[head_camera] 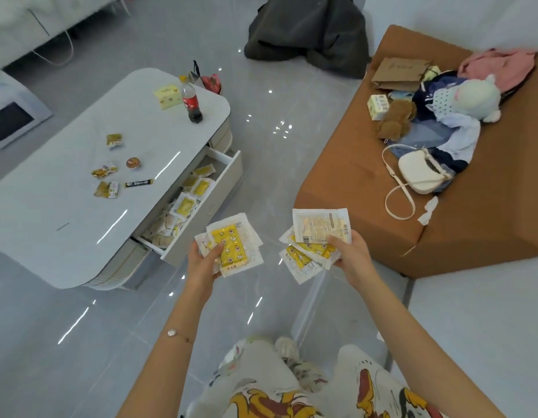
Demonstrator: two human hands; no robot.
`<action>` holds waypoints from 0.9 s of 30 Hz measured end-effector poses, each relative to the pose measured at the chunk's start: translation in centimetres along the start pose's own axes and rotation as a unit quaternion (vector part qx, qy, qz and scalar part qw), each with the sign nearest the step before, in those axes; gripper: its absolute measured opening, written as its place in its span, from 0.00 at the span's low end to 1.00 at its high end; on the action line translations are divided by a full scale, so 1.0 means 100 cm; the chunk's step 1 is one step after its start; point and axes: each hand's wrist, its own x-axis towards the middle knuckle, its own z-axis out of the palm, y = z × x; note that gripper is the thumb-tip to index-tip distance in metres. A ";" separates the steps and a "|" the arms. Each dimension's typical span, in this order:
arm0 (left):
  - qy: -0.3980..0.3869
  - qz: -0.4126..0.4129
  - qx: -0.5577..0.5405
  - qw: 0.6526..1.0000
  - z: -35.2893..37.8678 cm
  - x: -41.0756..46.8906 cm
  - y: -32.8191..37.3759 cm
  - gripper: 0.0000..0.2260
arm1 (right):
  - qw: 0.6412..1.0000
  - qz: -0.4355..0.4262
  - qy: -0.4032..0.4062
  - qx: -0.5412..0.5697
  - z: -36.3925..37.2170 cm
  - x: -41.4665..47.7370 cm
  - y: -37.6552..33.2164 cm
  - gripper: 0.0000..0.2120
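My left hand (202,262) grips a small stack of yellow-and-white snack packets (234,245), thumb across the top one. My right hand (350,254) holds another fan of the same packets (314,242), the top one turned white back side up. Both hands hover above the grey floor, in front of the white coffee table's open drawer (222,188), which holds several more yellow packets (186,206).
The white coffee table (65,212) carries several loose snacks (106,188), a cola bottle (191,101) and a yellow box (168,96). A brown sofa block (472,224) at right bears a white handbag (418,173), clothes, a plush toy and a paper bag. A dark bag (310,34) lies on the floor.
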 end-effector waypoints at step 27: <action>0.208 -0.051 -0.131 0.968 -0.051 0.327 0.145 0.23 | 0.978 0.078 -0.146 -0.123 0.319 0.350 -0.159 0.15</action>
